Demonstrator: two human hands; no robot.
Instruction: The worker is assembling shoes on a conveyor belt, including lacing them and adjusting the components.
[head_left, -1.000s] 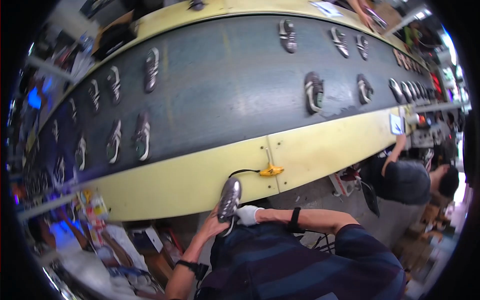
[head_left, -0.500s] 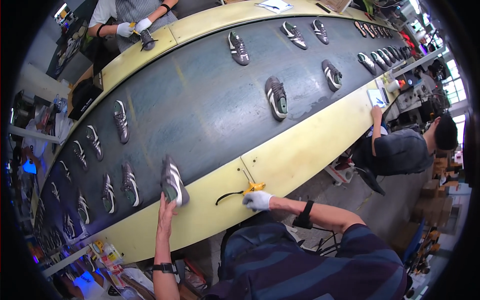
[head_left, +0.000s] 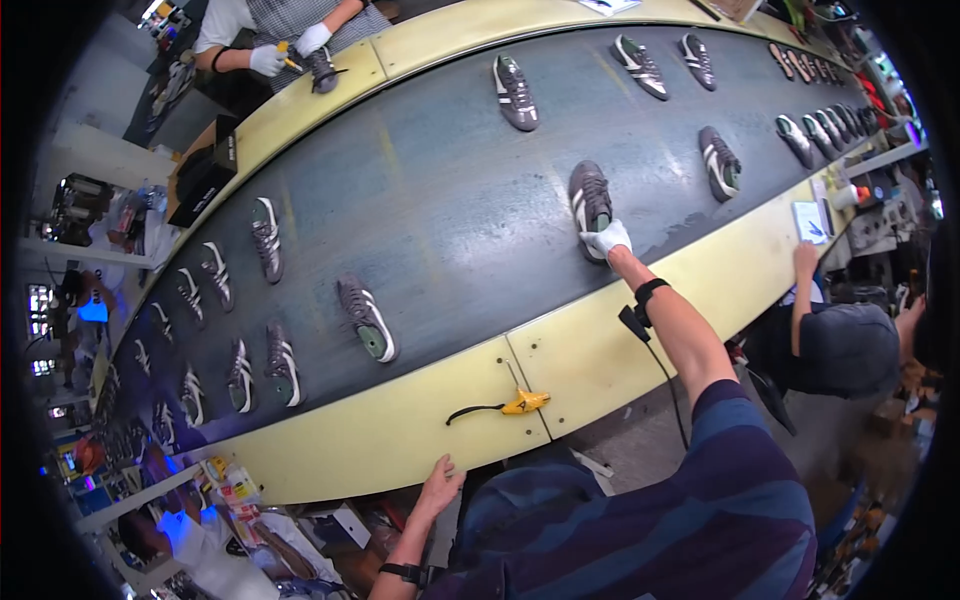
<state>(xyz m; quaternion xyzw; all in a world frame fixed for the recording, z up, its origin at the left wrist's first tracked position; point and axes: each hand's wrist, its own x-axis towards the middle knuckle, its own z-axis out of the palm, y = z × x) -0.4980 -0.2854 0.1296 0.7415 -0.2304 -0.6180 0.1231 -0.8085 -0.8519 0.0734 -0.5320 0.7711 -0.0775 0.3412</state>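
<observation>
My right hand (head_left: 608, 240), in a white glove, grips the heel of a grey sneaker (head_left: 590, 192) with white stripes and dark laces. That sneaker rests on the dark conveyor belt, toe pointing away from me. My left hand (head_left: 440, 486) is bare and hovers at the near edge of the yellow ledge, fingers loosely apart and holding nothing. Another striped sneaker (head_left: 368, 318) lies on the belt ahead of it. Between my hands, a yellow-handled tool (head_left: 525, 402) with a thin metal shaft and a black strap lies on the yellow ledge (head_left: 400, 430).
Several more sneakers stand on the belt (head_left: 450, 220) to the left and far right. Across it, a person in white gloves (head_left: 268, 60) works on a shoe (head_left: 322, 72). Another person (head_left: 840, 345) sits at the right by a notepad (head_left: 810, 222). A black box (head_left: 205, 170) stands far left.
My left hand has let go of a sneaker, now flat on the belt, and drawn back to the ledge's edge. My right hand has moved from beside the tool to the other sneaker's heel.
</observation>
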